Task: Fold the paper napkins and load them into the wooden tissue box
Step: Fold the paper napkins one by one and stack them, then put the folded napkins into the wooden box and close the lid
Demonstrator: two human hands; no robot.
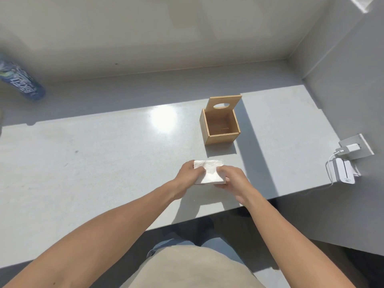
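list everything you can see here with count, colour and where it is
napkin stack: one, white, on the table near its front edge, between both hands
wooden tissue box: one, light brown, behind the napkins, looks empty
lid: one, light brown, oval hole, upright at the box's back
table: one, pale grey
bottle: one, blue label, far left
charger: one, white, plugged into the wall socket, right
white device: one, table's right edge, cable attached
left hand: grips the stack's left side
right hand: grips its right side
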